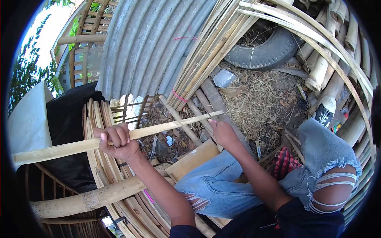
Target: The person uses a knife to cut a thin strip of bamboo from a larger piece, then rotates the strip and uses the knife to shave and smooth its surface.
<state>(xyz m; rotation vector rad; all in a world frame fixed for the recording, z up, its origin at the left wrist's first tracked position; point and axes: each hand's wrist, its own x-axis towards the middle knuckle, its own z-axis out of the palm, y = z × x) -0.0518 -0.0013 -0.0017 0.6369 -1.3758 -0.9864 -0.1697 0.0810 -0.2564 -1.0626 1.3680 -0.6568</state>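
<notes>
In the head view, a long pale bamboo strip (162,127) lies aslant across the middle, its broad end out toward 9 o'clock and its narrow end just past the centre, toward 3 o'clock. The left grip (116,139), at about 8 to 9 o'clock, is clenched around the strip, its fingers curled over it and the thumb raised. The right grip (223,131), near the centre toward 4 o'clock, is closed by the narrow end, on a thin dark object (209,114) that meets the strip; it is too small to identify surely. Below the strip, toward 6 o'clock, a flat pale board (193,159) lies beside the person's blue jeans (224,186). At 8 o'clock a thick bamboo pole (93,199) crosses a pile of split strips (97,152), with black sheeting (69,129) at 9 o'clock. A corrugated metal sheet (149,45) stands at 11 o'clock; a bundle of slats (212,51) bound with a pink tie (179,96) leans at 12 to 1 o'clock. Beyond the bundle, at 1 to 2 o'clock, a black tyre (264,53) lies by dry straw (260,105), and more bamboo poles (319,73) are heaped at 2 o'clock. A dark shoe with a white toe (325,112) shows at 3 o'clock.
</notes>
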